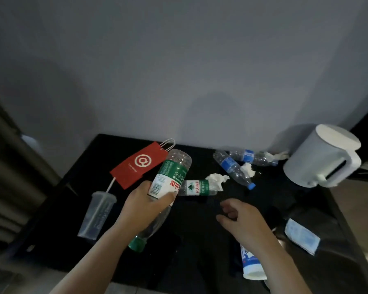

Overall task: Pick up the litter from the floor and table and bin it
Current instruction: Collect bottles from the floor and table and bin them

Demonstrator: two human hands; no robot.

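Several pieces of litter lay across the black tabletop (191, 247), which filled the lower half of the frame, and no bin was in view. A white kettle (319, 158) stood at centre right. A red paper bag (138, 164) lay flat at centre left, with a clear plastic cup (96, 217) and its straw on its side below it.

My left hand (145, 206) was clenched round a green-label bottle (170, 177), lifted off the tabletop at centre frame, cap end towards me. My right hand (240, 219) hovered right of centre, its fingers (228, 205) loosely curled and grasping nothing.

I judged I was mid-collection. Next I would need to send the free hand to the second green-label bottle (197, 187) just above it, then to the two blue-label bottles (232, 168) at upper right and the crumpled tissues (217, 180).
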